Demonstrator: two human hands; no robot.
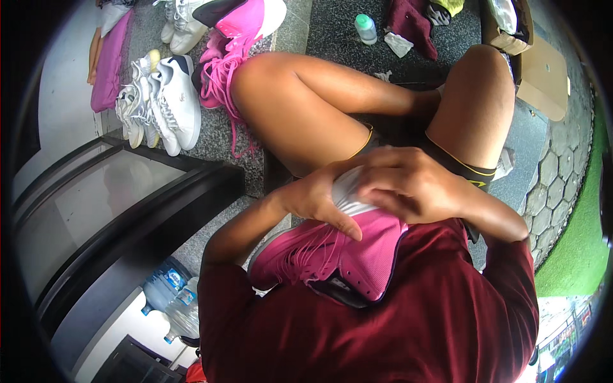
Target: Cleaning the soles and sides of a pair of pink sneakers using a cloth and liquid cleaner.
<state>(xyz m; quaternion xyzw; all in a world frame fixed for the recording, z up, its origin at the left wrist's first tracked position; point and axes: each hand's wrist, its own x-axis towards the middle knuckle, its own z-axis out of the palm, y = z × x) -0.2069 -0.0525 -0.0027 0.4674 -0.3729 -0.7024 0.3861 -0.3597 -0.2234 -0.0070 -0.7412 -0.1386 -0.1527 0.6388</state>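
A pink mesh sneaker (366,253) with a white sole (346,194) is tilted in front of my maroon shirt, its loose pink laces hanging down. My left hand (325,203) grips it along the sole, thumb over the pink upper. Against the sole and upper edge rest the curled fingers of my right hand (407,186). They are blurred, and whether they hold anything is hidden. Another pink sneaker (239,24) with a dark collar and white sole lies beyond my left knee. Its long pink laces (222,72) trail over the speckled floor.
Several white sneakers (175,103) stand at the left, near a black-framed glass panel (119,186). Ahead are a small bottle with a green cap (366,29), white tissue (398,44) and maroon cloth (415,28). An open cardboard box (541,76) sits right; water jugs (167,282) lie lower left.
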